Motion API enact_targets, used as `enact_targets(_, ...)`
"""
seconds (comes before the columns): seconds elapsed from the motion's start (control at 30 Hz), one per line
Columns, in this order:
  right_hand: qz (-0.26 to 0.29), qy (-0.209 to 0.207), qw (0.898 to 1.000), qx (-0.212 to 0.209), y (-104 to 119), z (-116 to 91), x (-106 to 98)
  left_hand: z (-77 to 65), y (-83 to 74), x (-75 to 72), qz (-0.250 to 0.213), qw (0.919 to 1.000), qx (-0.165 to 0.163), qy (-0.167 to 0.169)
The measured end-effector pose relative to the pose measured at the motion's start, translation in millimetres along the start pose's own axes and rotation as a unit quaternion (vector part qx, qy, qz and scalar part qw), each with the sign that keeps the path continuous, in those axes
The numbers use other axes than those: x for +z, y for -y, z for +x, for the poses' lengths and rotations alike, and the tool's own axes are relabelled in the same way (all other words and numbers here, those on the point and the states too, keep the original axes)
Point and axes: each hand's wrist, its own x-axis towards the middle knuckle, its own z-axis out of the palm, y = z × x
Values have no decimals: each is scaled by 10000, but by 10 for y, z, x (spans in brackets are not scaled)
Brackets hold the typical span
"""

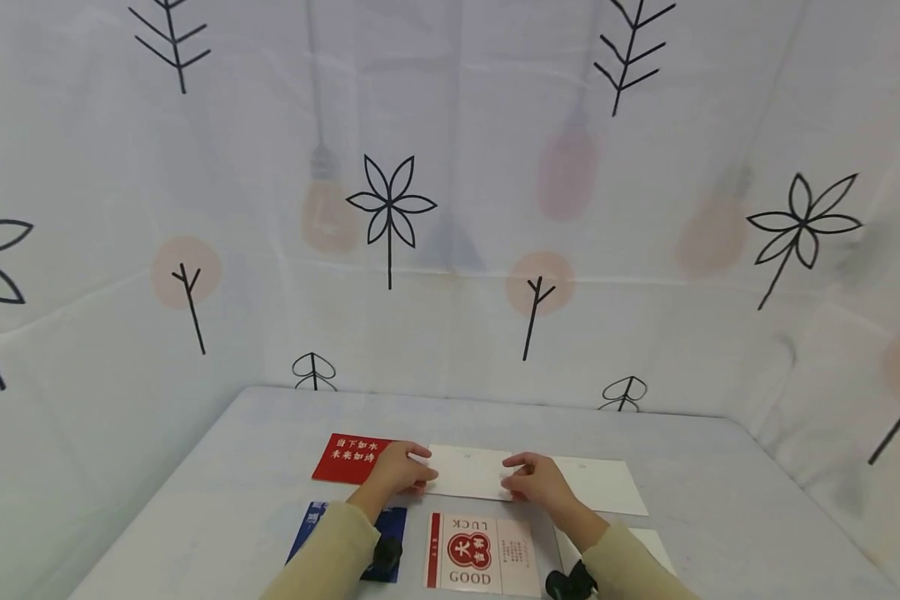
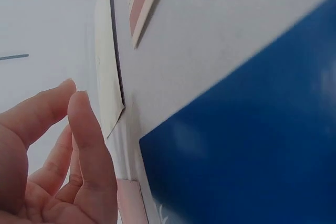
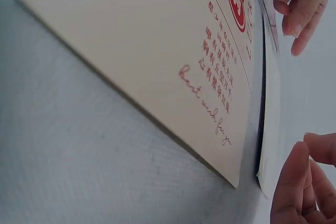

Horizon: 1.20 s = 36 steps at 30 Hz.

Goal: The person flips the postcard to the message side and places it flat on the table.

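Observation:
A blank white card [image 1: 468,472] lies in the middle of the back row. At its left end is my left hand [image 1: 405,468], fingers loosely bent and overlapping the red card [image 1: 348,458] with white characters. My right hand [image 1: 543,483] hovers by the opposite end, between the middle card and another white card [image 1: 600,485]. Both wrist views show thumb and finger of the left hand [image 2: 63,150] and of the right hand [image 3: 307,182] close together, with nothing visible in them, beside the middle card's edge.
In the front row lie a blue card [image 1: 395,533] partly under the left sleeve, a cream card with red "GOOD LUCK" print [image 1: 513,550], and a white card [image 1: 652,546] behind the right sleeve. White patterned cloth [image 1: 450,333] hangs behind the table [image 1: 195,508].

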Motion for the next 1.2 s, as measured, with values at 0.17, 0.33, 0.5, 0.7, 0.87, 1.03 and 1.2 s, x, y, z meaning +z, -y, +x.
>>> enact_targets(0.17, 59, 88, 9999, -72, 13, -60, 15, -54, 30, -7, -87, 9997, 191, 126)
enact_targets(0.33, 102, 178, 9997, -148, 46, -137, 29, -123, 42, 7, -51, 9991, 337, 247)
enact_targets(0.5, 247, 282, 9991, -199, 88, -211, 50, -210, 46, 9, -23, 9981, 499, 372)
enact_targets(0.7, 303, 433, 9982, -286, 111, -288, 59, -274, 54, -24, -74, 9968, 628, 487)
enact_targets(0.87, 380, 534, 9972, -365, 91, -369, 24, -314, 94, -42, -25, 9971, 460, 607)
enact_targets(1.03, 352, 562, 9968, -446, 83, -421, -15, -358, 125, -68, -78, 9962, 485, 715)
enact_targets(1.2, 295, 574, 9973, -351, 70, -449, -47, -393, 148, -107, -36, 9944, 667, 819)
